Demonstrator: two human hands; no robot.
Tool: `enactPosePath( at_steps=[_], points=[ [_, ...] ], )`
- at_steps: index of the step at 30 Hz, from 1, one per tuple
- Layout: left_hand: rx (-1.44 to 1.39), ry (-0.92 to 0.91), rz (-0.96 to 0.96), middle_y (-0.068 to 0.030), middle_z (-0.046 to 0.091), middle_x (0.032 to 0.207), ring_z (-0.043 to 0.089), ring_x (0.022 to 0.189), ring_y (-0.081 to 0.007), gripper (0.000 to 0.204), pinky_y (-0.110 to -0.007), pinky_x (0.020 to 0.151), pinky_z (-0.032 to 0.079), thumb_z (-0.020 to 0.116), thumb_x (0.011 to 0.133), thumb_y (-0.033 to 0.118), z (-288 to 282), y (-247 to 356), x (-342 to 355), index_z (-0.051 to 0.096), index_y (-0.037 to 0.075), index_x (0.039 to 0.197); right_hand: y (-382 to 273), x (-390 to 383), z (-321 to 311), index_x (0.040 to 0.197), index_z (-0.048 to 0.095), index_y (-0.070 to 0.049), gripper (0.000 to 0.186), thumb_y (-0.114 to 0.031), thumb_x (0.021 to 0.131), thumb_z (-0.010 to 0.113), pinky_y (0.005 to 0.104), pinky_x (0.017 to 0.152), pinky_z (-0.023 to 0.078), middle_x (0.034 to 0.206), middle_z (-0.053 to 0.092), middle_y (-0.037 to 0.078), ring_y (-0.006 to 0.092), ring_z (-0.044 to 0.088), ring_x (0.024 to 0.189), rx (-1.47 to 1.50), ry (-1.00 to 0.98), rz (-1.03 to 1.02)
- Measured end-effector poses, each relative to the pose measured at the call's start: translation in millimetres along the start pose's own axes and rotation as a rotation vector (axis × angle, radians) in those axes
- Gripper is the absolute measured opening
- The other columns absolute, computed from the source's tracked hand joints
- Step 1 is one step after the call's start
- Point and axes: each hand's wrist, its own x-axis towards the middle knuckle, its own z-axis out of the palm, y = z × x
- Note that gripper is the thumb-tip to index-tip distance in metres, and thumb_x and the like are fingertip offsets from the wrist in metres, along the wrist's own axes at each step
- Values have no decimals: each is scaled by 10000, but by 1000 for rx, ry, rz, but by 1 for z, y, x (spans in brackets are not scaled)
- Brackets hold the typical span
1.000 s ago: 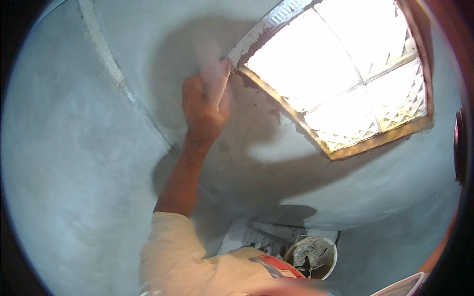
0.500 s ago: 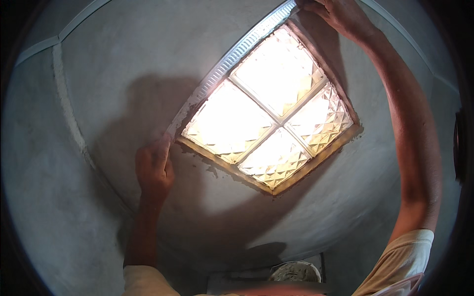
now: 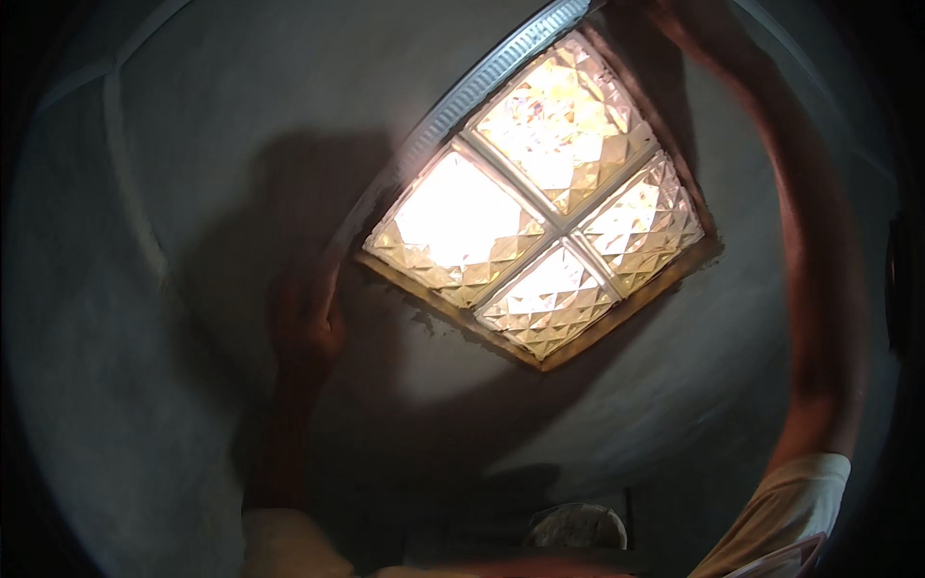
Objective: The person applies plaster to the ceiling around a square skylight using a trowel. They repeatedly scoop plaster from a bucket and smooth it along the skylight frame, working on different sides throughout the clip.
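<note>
A long perforated metal corner bead [image 3: 501,72] runs along the upper left edge of a lit window of glass blocks [image 3: 564,226]. Its lower end is between the closed fingers of my left hand [image 3: 306,323], beside the window's left corner. At the upper end, my right hand [image 3: 670,19] grips the strip close to the window's top corner. That hand is dark and partly cut off by the picture's top edge, so its fingertips show poorly. Rough mortar edges border the glass blocks.
Grey plastered wall [image 3: 222,87] surrounds the window, with my shadow across it. A pale vertical strip [image 3: 120,173] runs down the wall at left. Below stands a round bucket [image 3: 578,525] with greyish contents. A dark object [image 3: 896,284] shows at the right rim.
The picture has grown darker, and the glass pattern shows more clearly. Window and strip sit slightly higher and further right in view. Both hands keep about the same places on the strip.
</note>
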Motion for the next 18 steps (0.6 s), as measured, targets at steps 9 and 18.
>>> enactPosePath(
  at_steps=[9, 18],
  points=[
    [-16, -94, 204, -177, 684, 1229, 638, 1222, -450, 392, -587, 1058, 523, 830, 946, 117, -24, -18, 52, 825, 144, 1337, 8, -6, -6, 1202, 815, -54, 179, -51, 1036, 750, 404, 1093, 677, 1298, 784, 117, 278, 761, 1197, -420, 61, -366],
    [62, -279, 417, -176, 443, 1733, 383, 1628, -471, 958, -692, 1286, 339, 912, 808, 96, -49, -2, 159, 519, 204, 1676, -3, 8, -1, 1199, 799, 2, 173, -83, 1107, 680, 421, 987, 646, 1188, 764, 126, 261, 741, 1107, 229, -17, 148]
  ],
)
